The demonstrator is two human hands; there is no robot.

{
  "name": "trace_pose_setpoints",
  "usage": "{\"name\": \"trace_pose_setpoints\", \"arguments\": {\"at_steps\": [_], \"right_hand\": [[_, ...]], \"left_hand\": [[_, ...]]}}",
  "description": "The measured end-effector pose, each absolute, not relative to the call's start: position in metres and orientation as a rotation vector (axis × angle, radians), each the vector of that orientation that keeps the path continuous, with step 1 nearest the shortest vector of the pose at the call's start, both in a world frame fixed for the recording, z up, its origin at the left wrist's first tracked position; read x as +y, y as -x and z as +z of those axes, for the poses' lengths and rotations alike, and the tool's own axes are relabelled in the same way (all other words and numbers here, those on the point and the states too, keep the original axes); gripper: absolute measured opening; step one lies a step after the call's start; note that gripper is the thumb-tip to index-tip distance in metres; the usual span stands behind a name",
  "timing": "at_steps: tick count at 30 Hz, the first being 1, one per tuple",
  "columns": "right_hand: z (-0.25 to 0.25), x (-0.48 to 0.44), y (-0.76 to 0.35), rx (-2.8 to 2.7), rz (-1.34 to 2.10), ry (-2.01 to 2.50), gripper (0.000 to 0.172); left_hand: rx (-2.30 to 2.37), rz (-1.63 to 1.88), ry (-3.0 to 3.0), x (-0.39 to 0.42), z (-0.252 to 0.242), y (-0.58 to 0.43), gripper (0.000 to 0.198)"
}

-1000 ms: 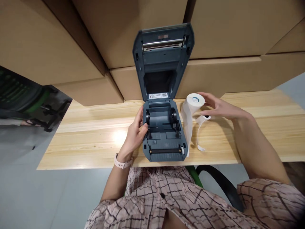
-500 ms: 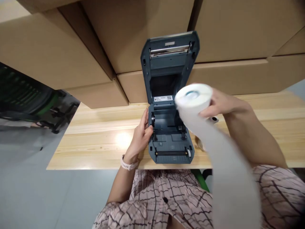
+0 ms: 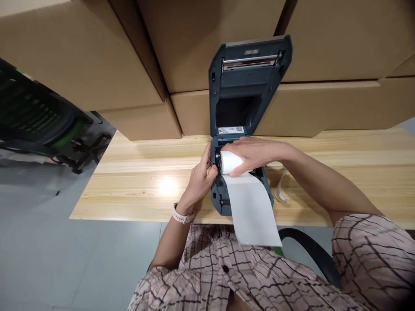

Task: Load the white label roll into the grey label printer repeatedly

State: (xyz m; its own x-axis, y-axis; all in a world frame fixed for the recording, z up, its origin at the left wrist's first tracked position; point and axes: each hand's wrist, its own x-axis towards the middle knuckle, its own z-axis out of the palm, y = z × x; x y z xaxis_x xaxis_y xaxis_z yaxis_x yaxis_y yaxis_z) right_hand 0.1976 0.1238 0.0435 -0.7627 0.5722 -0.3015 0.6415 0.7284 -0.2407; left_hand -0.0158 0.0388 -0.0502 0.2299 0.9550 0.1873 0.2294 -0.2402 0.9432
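A grey label printer (image 3: 220, 201) stands on the wooden table (image 3: 136, 181) with its lid (image 3: 248, 82) tilted up and back. My right hand (image 3: 254, 153) is closed over a white paper roll (image 3: 229, 162) that lies sideways in the printer's open bay. A loose sheet of its paper (image 3: 253, 207) hangs forward over the printer's front and past the table edge. My left hand (image 3: 201, 179) grips the printer's left side wall, fingers curled at the roll holder. A watch is on that wrist.
Large cardboard boxes (image 3: 97, 65) are stacked along the back of the table, right behind the printer. A thin strip of paper (image 3: 281, 190) lies to the printer's right. A dark green-and-black chair (image 3: 35, 121) stands at the left; another chair's arm (image 3: 311, 255) shows below the table edge.
My right hand lifted the paper roll from the table at the printer's right, swung it over, and lowered it into the open bay. The left hand stayed on the printer's side.
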Motion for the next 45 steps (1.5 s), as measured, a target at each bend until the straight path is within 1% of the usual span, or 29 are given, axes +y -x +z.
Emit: {"name": "trace_pose_setpoints", "arguments": {"at_steps": [3, 8, 12, 17, 23, 26, 29, 33, 37, 39, 41, 42, 43, 44, 45], "right_hand": [[0.036, 0.122, -0.198, 2.764, -0.496, -0.965, 0.061], [0.025, 0.093, -0.217, 3.076, -0.479, -0.956, 0.067], [0.010, 0.039, -0.235, 3.151, -0.490, -0.992, 0.064], [-0.009, -0.016, -0.235, 3.204, -0.256, -1.137, 0.061], [-0.020, -0.036, -0.220, 3.249, -0.110, -1.278, 0.074], [-0.026, -0.042, -0.219, 3.266, -0.120, -1.291, 0.078], [-0.030, -0.046, -0.220, 3.287, -0.176, -1.306, 0.078], [-0.031, -0.052, -0.217, 3.348, -0.184, -1.366, 0.068], [-0.031, -0.061, -0.215, 3.510, -0.223, -1.384, 0.053], [-0.030, -0.062, -0.220, 3.600, -0.345, -1.346, 0.042], [-0.027, -0.056, -0.230, 3.688, -0.575, -1.326, 0.028], [-0.022, -0.048, -0.236, 3.724, -0.665, -1.387, 0.022], [-0.016, -0.037, -0.243, 3.739, -0.703, -1.538, 0.022], [-0.007, -0.022, -0.249, 3.730, -0.694, -1.752, 0.023], [0.004, -0.003, -0.254, 3.671, -0.554, -2.080, 0.023]], "left_hand": [[1.123, 1.089, -1.659, 0.040, -0.055, 0.017, 0.077], [1.134, 1.086, -1.656, 0.039, -0.055, 0.017, 0.076], [1.120, 1.081, -1.656, 0.038, -0.051, 0.017, 0.073], [1.111, 1.076, -1.631, 0.038, -0.048, 0.016, 0.071], [1.133, 1.100, -1.616, 0.036, -0.045, 0.013, 0.068], [1.154, 1.098, -1.607, 0.036, -0.046, 0.012, 0.065], [1.165, 1.103, -1.612, 0.038, -0.049, 0.013, 0.064], [1.202, 1.118, -1.695, 0.034, -0.046, 0.015, 0.062], [1.200, 1.116, -2.117, 0.006, -0.035, 0.010, 0.055], [1.063, 1.007, -2.381, -0.013, -0.032, 0.002, 0.056], [1.001, 0.911, -2.548, -0.032, -0.033, -0.006, 0.061], [0.998, 0.897, -2.594, -0.040, -0.035, -0.009, 0.064], [0.998, 0.903, -2.618, -0.048, -0.036, -0.011, 0.067], [0.988, 0.923, -2.627, -0.055, -0.037, -0.011, 0.070], [0.962, 0.944, -2.627, -0.060, -0.037, -0.011, 0.072]]}}
